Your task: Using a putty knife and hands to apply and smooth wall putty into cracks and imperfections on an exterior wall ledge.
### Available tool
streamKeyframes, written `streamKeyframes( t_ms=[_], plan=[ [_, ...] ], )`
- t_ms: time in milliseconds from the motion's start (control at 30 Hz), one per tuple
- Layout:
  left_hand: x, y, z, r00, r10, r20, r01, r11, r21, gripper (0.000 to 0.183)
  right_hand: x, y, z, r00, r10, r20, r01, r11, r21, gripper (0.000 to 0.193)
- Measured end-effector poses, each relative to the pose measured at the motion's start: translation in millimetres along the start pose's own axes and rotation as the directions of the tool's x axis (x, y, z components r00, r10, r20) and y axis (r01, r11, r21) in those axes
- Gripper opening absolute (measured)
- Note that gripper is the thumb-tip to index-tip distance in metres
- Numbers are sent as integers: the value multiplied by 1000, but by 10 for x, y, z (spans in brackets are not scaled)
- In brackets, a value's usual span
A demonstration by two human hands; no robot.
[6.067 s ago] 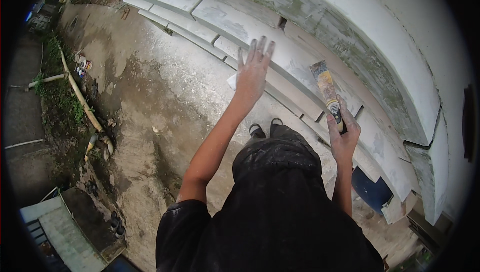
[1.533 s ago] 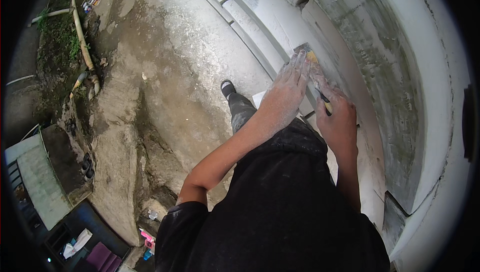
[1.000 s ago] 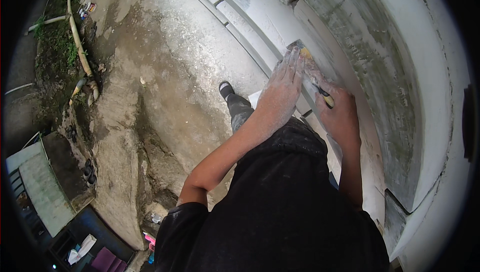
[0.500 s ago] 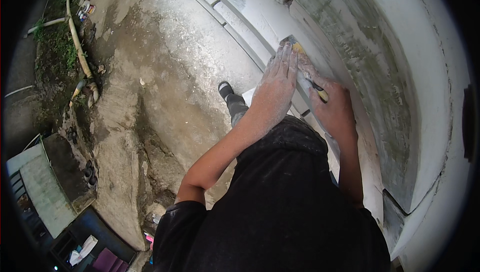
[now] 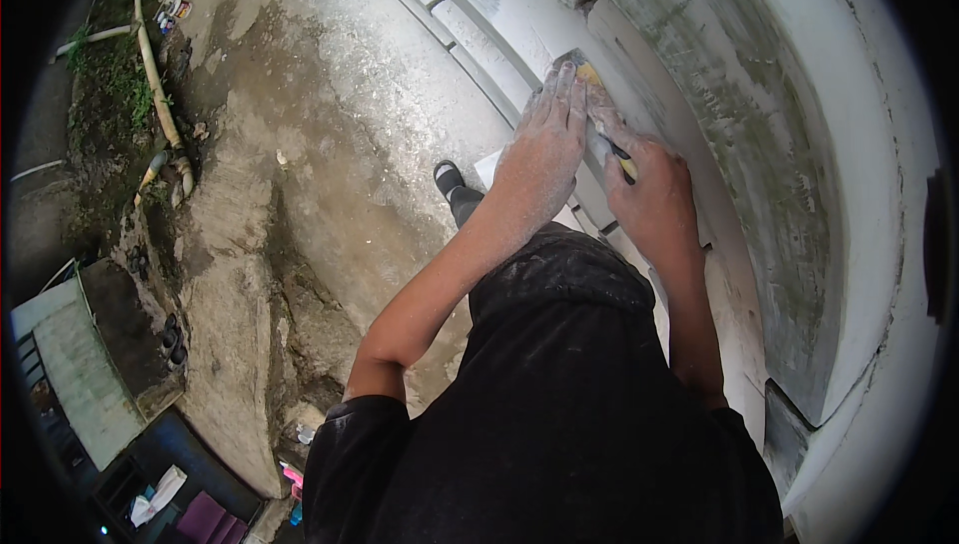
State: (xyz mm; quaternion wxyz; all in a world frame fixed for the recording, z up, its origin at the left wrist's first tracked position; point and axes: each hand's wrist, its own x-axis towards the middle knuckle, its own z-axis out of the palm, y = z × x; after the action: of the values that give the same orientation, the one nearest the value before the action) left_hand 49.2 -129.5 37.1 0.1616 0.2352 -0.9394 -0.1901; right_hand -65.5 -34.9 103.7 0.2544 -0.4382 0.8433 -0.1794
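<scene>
My right hand (image 5: 654, 189) is closed round the black-and-yellow handle of a scraper (image 5: 626, 162), its index finger stretched forward along the tool. At the far end, a flat dark grey piece with a yellow patch (image 5: 586, 74) shows beyond my fingertips; how it joins the handle is hidden. My left hand (image 5: 544, 144) lies flat beside and partly over this front end, fingers straight and close together. White dust coats both hands. Under them runs a pale, smooth ledge (image 5: 639, 94), which the tool appears to touch.
On the right curves a wall with grey-green smeared patches (image 5: 749, 144). Narrow slats with gaps (image 5: 470, 44) run along the ledge's left side. Below lies wet, dusty concrete ground (image 5: 350, 144), with my sandalled foot (image 5: 449, 177) on it. Pipes (image 5: 150, 74) stand at the far left.
Both hands and the tool have slid a short way forward and slightly left along the ledge. The grip looks the same.
</scene>
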Motion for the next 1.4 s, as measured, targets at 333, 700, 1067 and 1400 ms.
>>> streamKeyframes(
  t_ms=[333,700,1067,1400],
  plan=[
    [16,-142,43,1000,12,29,-10,998,-56,78,-18,-107,34,992,-89,-94,85,996,-39,36],
    [68,-166,59,1000,15,-23,-16,999,-30,70,113,-150,34,998,-28,-57,23,995,-95,39],
    [169,-242,-31,999,-15,-42,16,1000,16,65,259,-92,60,986,-115,-124,120,992,38,39],
    [171,-337,-16,1000,7,-12,-6,1000,15,70,359,-33,142,970,-195,-146,208,975,78,35]
  ],
)
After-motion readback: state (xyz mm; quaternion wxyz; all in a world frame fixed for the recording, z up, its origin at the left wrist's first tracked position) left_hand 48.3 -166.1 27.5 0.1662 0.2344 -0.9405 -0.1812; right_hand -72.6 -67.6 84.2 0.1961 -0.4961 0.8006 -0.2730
